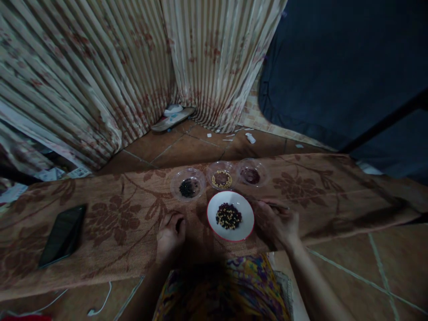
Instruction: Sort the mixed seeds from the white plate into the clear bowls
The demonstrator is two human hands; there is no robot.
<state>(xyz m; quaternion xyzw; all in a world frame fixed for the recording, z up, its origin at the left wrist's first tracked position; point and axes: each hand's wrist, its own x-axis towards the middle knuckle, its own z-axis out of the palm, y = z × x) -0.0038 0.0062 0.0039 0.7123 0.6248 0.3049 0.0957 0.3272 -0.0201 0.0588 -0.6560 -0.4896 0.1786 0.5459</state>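
Note:
A white bowl (213, 223) with a red rim holds a mixed heap of black, dark red and yellow beans (229, 217). My right hand (279, 222) is closed at the bowl's right side around a thin stick-like tool (279, 206), whose exact kind I cannot make out. To the left of the bowl, my left hand (170, 234) rests on the cloth with its fingers curled in, showing nothing in them. Behind the bowl stand three clear plastic bowls: one with black beans (189, 188), one with yellow beans (221, 179), one with dark red beans (250, 175).
A brown flowered cloth (133, 249) covers the narrow table. On its left lies a dark phone (63, 236). Striped curtains (133, 67) hang behind, and small white scraps (250, 138) litter the tiled floor. A white cable (109, 292) lies below the front edge.

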